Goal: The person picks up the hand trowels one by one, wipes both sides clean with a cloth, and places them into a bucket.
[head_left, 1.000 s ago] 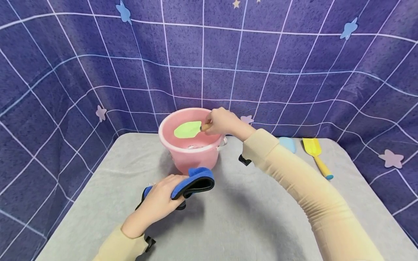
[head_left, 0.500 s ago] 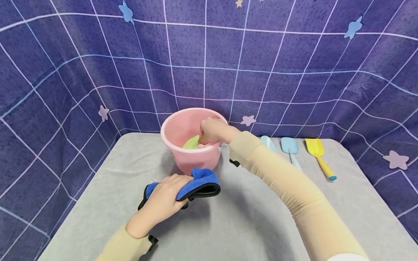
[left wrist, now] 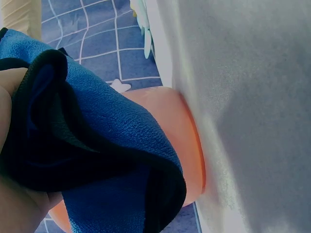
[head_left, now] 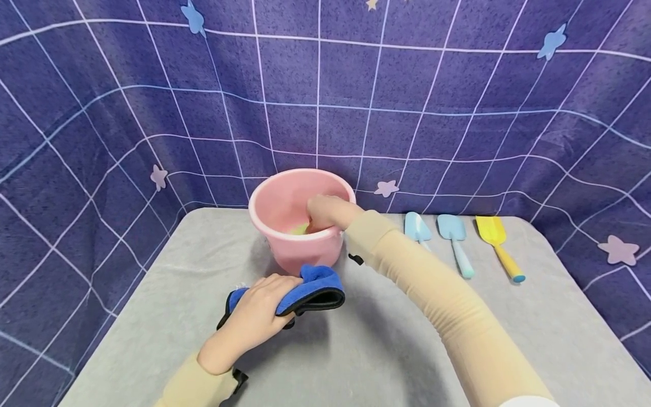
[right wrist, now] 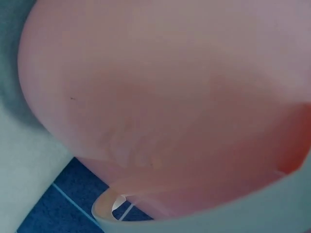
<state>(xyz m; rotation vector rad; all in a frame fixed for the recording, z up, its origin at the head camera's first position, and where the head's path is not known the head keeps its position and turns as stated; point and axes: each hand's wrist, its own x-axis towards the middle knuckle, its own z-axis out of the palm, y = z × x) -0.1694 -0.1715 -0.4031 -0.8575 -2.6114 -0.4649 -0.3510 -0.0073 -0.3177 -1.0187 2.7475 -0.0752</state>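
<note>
In the head view my right hand (head_left: pixel 325 212) reaches down inside a pink bucket (head_left: pixel 305 246). It grips the handle of a green toy shovel (head_left: pixel 299 229), whose blade is mostly hidden by the bucket's front wall. The bucket's outer wall (right wrist: pixel 146 87) fills the right wrist view, and that hand is out of sight there. My left hand (head_left: pixel 261 302) holds a folded blue cloth (head_left: pixel 315 288) with black edging, just in front of the bucket. The same cloth (left wrist: pixel 112 116) shows close up in the left wrist view, overlapping the bucket (left wrist: pixel 182 141).
Two light blue toy shovels (head_left: pixel 417 228) and a yellow shovel (head_left: pixel 490 230) lie in a row at the back right of the grey-covered table (head_left: pixel 178 271). A purple-blue grid-patterned curtain (head_left: pixel 315 85) hangs behind the bucket and along both sides.
My right hand has lowered the green shovel from the bucket's mouth into the bucket. The forearm has shifted left, uncovering the blue shovels. The left hand still holds the cloth, nearly in place.
</note>
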